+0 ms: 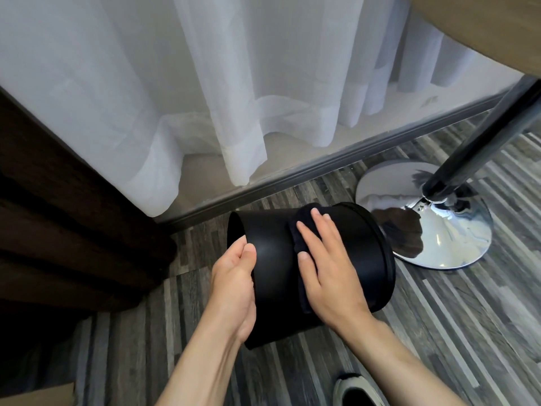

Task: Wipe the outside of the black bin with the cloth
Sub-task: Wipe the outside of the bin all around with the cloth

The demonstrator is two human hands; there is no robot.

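Note:
The black bin (363, 247) lies on its side above the floor, held between both hands, one end facing left and its rimmed end to the right. My left hand (234, 285) grips the bin's left end, thumb on the outer wall. A dark cloth (301, 227) is draped over the middle of the bin's curved wall. My right hand (328, 268) lies flat on that cloth with fingers spread, pressing it against the bin. Part of the cloth is hidden under my palm.
A chrome table base (439, 230) and its dark pole (480, 142) stand just right of the bin. White sheer curtains (205, 98) hang behind, a dark brown drape (58, 215) to the left. Grey wood-pattern floor (453, 317) lies below; a shoe (357, 391) shows at the bottom edge.

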